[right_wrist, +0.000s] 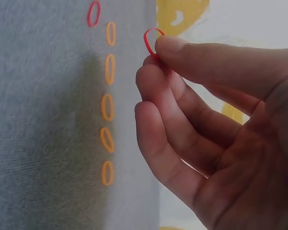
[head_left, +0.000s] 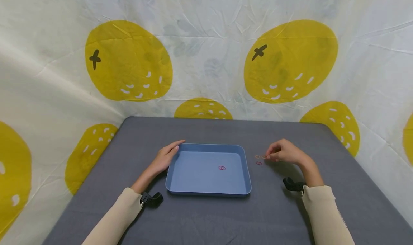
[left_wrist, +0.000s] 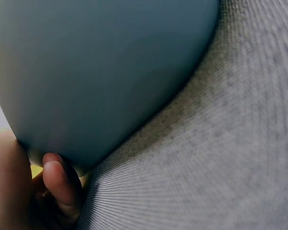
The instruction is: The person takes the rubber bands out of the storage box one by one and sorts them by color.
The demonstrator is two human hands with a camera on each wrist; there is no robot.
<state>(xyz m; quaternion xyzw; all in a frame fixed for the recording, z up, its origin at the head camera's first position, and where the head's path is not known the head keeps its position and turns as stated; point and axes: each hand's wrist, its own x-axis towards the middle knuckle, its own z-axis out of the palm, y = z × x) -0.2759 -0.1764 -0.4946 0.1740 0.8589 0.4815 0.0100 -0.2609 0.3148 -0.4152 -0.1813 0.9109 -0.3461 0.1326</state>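
Observation:
In the right wrist view, my right hand (head_left: 284,152) pinches a small red rubber band (right_wrist: 146,42) between thumb and fingertip, raised off the table. Several orange rubber bands (right_wrist: 110,69) lie in a row on the cloth beside that hand, with one red rubber band (right_wrist: 93,14) at the row's end. My left hand (head_left: 162,160) grips the left side of a blue rectangular tray (head_left: 193,180) near its far corner. The left wrist view shows fingertips against the tray's wall, the rest of that hand mostly hidden. Inside the tray lie red rubber bands (head_left: 222,168), overlapping.
A grey cloth (head_left: 206,220) covers the table. Behind and beside it hangs a white curtain (head_left: 206,58) with large yellow fruit prints. Each wrist wears a black camera mount (head_left: 151,199).

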